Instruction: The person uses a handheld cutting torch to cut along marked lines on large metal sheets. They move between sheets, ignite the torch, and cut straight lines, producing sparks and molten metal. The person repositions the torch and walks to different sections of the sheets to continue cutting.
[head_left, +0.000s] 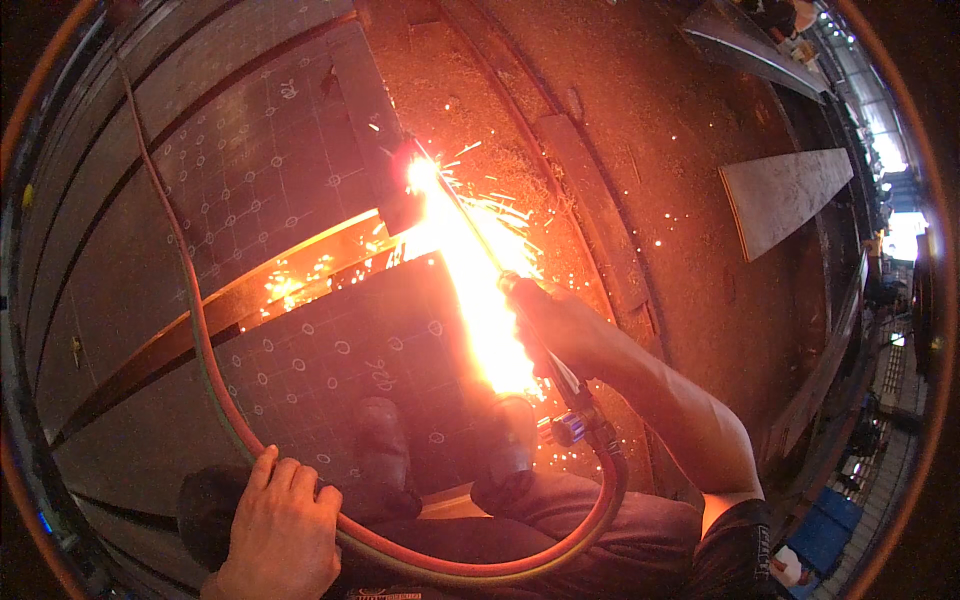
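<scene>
My right hand [562, 325] is wrapped round a cutting torch [480, 235], whose long tube points up and away to the left. At its tip a blinding flame meets the edge of a dark steel plate [290, 130], throwing sparks down and to the right. Glare hides the cut itself. A valve knob [568, 430] sits at the torch's rear end. From there a red and green twin hose [470, 570] loops past my lap to my left hand [285, 530], which is closed over it. The hose runs on up the left side.
A nearer steel plate [330, 400], chalked with circles, lies under my boots [385, 450]. Between the plates is a gap with glowing sparks. Rusty strips [590, 200] curve along the brown floor at right. A pale tapered plate [790, 195] lies farther right, near a blue box [830, 525].
</scene>
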